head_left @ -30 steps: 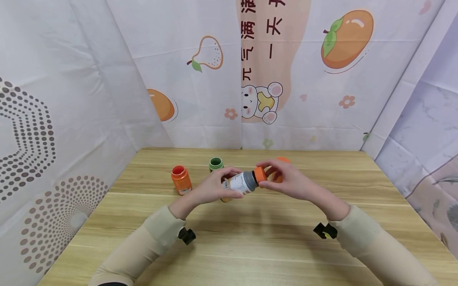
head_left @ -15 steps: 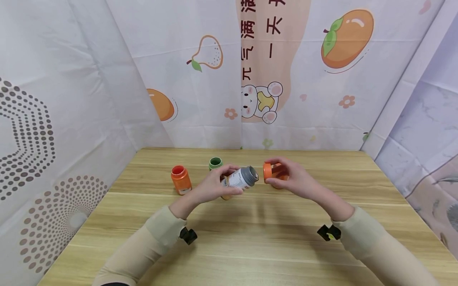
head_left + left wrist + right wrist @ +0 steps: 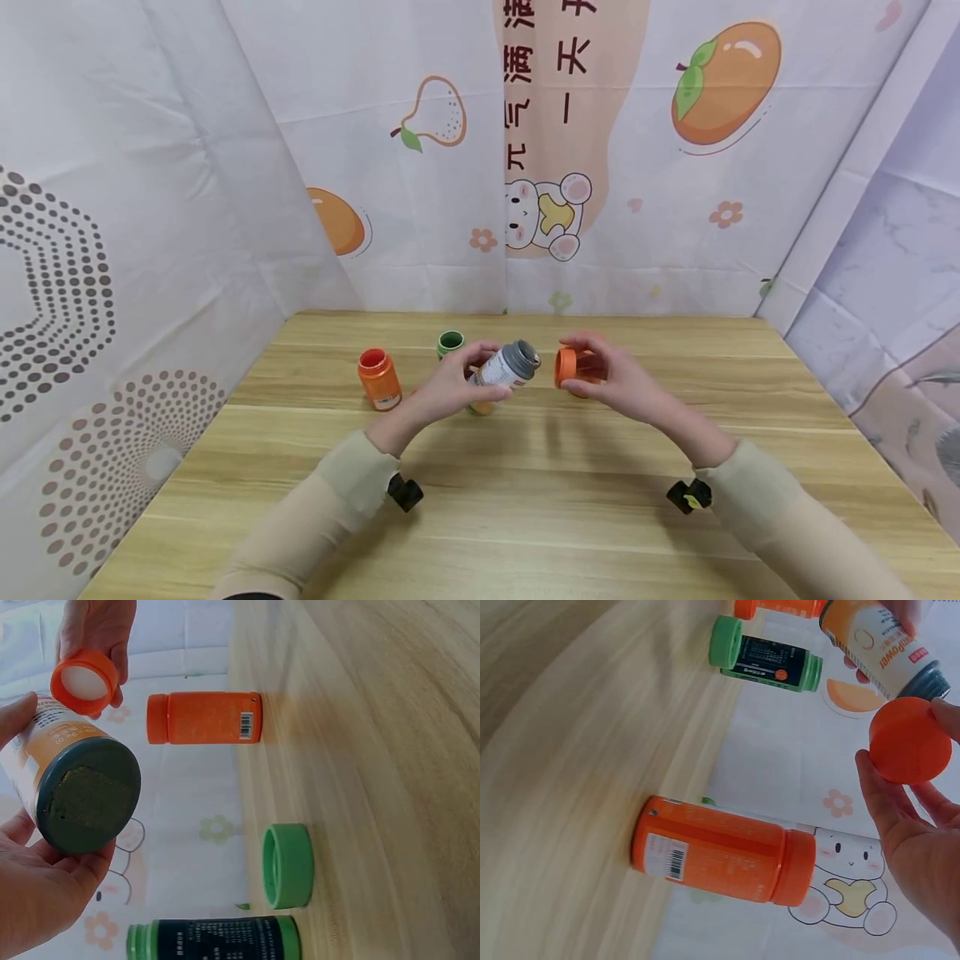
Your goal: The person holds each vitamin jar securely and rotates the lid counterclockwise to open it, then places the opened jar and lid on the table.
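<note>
a green bottle (image 3: pixel 775 666) stands past left fingers (image 3: pixel 94 866) gripping a gray-necked bottle (image 3: pixel 881 646) lettered "...power", a barcoded orange bottle (image 3: pixel 720 851) past right fingers (image 3: pixel 880 791) pinching an orange cap (image 3: pixel 910 741).

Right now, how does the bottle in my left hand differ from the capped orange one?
Closure: the held bottle is uncapped, while the capped orange bottle wears its cap. Pose: the held bottle is tilted in the left hand; the capped orange bottle stands upright on the table. Colour: the held bottle has a grey neck and a white-and-orange label; the capped orange bottle is mostly orange. Both are roughly cylindrical.
</note>
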`<state>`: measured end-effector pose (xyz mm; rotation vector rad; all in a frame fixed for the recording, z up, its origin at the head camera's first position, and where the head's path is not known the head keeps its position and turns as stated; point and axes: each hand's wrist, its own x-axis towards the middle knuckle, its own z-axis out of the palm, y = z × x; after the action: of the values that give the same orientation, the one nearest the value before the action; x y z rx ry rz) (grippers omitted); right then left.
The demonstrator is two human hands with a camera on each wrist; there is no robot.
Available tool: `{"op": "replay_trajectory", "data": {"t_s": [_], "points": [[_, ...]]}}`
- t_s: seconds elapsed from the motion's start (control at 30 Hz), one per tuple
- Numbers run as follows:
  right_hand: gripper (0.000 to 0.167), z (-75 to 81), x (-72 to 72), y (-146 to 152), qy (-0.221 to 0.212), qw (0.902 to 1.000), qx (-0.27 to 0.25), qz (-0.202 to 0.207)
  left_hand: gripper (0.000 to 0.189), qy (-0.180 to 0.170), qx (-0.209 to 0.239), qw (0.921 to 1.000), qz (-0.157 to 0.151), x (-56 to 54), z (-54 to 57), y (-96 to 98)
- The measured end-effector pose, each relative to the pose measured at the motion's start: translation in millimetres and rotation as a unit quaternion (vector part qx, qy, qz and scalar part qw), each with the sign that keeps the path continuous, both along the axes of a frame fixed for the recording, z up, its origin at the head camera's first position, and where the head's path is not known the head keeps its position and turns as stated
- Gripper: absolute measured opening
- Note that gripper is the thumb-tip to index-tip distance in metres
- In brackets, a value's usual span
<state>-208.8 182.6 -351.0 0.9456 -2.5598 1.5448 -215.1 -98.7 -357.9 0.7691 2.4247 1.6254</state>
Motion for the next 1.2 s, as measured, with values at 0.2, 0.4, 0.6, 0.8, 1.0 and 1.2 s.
{"op": "replay_trajectory", "data": {"t_s": [0.2,0.4,0.6,0.8,1.0,1.2], "points": [[0.053,-9.0,0.5,-1,-0.011,0.9999,-0.005,-0.01,0.058,0.0,0.018,0.9998,0.012,-7.8,-7.3,2.0],[0.053,-16.3,1.2,-3,-0.02,0.9995,-0.004,-0.023,0.059,-0.011,0.03,0.9992,0.024,-15.0,-13.4,5.4],[0.053,-22.3,0.9,-5,-0.021,0.9995,0.006,-0.021,0.061,-0.021,0.033,0.9986,0.036,-20.9,-16.4,9.9],[0.053,-26.6,-0.3,-7,-0.041,0.9991,-0.005,0.006,0.061,-0.029,0.047,0.9978,0.039,-25.7,-18.3,13.7],[0.051,-30.7,-3.1,-7,-0.045,0.9988,-0.012,0.018,0.061,-0.052,0.059,0.9952,0.058,-32.1,-20.8,18.1],[0.051,-36.4,-6.2,-6,-0.073,0.9963,-0.038,0.023,0.065,-0.071,0.06,0.9927,0.076,-40.2,-24.2,24.6]]}}
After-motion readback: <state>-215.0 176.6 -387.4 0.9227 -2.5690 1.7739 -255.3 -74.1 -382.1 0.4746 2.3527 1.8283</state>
